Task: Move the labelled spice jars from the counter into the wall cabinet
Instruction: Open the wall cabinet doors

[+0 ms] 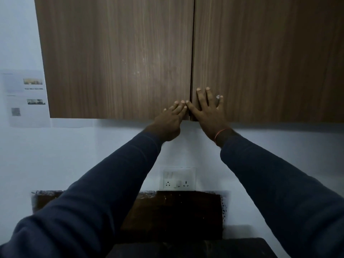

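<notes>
The wall cabinet fills the top of the view, with its two brown wood-grain doors, left door and right door, both closed. My left hand rests with its fingers on the lower inner corner of the left door. My right hand lies flat with fingers spread on the lower inner corner of the right door. Neither hand holds anything. No spice jars are in view.
A white switch and socket plate sits on the pale wall below the cabinet. Under it is a dark brown counter backsplash. A printed paper sheet hangs on the wall left of the cabinet.
</notes>
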The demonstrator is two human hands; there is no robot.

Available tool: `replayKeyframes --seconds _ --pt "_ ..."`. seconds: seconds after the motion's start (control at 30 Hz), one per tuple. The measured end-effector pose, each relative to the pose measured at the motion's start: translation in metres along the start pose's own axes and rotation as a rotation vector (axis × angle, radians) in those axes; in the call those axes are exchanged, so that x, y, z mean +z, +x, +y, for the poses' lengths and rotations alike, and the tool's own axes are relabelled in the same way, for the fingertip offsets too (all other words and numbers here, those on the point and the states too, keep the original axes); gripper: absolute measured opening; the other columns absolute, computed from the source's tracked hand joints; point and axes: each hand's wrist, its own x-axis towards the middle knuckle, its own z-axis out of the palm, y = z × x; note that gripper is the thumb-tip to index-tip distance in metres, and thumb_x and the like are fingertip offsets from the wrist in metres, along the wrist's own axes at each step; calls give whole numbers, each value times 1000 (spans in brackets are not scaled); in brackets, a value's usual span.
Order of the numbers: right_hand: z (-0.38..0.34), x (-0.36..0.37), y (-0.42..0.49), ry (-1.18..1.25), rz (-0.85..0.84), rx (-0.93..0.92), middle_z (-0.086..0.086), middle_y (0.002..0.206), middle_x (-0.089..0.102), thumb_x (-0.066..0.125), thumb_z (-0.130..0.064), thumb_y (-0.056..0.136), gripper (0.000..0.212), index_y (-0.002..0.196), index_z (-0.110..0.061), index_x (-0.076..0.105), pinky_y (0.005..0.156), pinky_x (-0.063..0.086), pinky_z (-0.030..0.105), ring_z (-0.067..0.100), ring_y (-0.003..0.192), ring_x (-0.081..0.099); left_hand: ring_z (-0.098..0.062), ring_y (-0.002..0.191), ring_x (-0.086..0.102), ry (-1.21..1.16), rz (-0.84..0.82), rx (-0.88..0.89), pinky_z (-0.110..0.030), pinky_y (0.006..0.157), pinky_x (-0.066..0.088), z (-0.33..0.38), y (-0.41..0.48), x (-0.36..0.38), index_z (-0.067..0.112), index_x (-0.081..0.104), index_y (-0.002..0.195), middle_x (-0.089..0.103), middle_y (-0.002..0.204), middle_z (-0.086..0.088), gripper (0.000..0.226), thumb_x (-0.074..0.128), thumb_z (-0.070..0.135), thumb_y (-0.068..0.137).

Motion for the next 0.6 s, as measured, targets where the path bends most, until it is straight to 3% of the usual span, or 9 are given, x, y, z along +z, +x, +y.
replayKeyframes --seconds 0.07,0.13,0.2,0.23,0.3,0.37,0.5,0.6 --pt "-1 -1 -7 -4 34 -4 24 157 21 67 -17 82 71 145 -26 36 101 28 74 48 144 18 -24 149 -6 -23 6 -17 -49 119 8 -1 3 5 15 0 153 -5 162 -6 62 33 20 101" --pt "9 -11 -11 -10 68 -65 23 155 25 77 -23 71 81 140 -26 36 100 28 75 47 142 23 -33 148 7 -227 102 -37 -54 118 14 9 6 9 11 13 153 12 160 -15 57 27 34 103" --pt "22 -23 -13 -25 108 -180 22 155 25 80 -34 64 93 143 -26 31 102 24 76 44 143 22 -36 133 41 -776 279 -115 -54 106 40 37 8 0 7 38 139 44 143 -20 57 22 47 102" --pt "28 -31 -15 -24 112 -220 22 155 25 79 -39 64 97 145 -25 29 103 22 75 42 144 21 -28 121 53 -1070 320 -214 -44 94 51 55 8 -11 8 47 132 53 133 -16 57 21 48 102" --pt "30 -47 -22 21 127 -241 21 156 24 77 -41 64 96 146 -20 33 107 19 72 39 145 19 -21 113 57 -1546 279 -385 -30 75 53 81 15 -32 10 51 131 58 129 -10 56 24 50 101" --pt "30 -60 -37 171 173 -210 20 155 26 72 -43 65 83 139 -16 45 110 18 69 37 146 19 -25 116 59 -1816 184 -454 -35 76 52 100 18 -47 13 55 130 62 125 -10 55 31 52 99" --pt "40 -87 -83 718 334 -89 15 148 37 65 -39 74 61 125 -6 53 114 22 60 30 144 26 -21 97 71 -2055 62 -236 -36 86 57 127 -4 -66 8 64 111 74 104 -11 46 32 39 102" --pt "36 -117 -101 998 560 212 14 138 43 54 -26 84 49 127 -3 49 108 37 47 23 133 40 -26 116 61 -2173 1 -52 -42 101 48 155 -17 -81 3 53 130 63 123 -17 46 32 34 103"
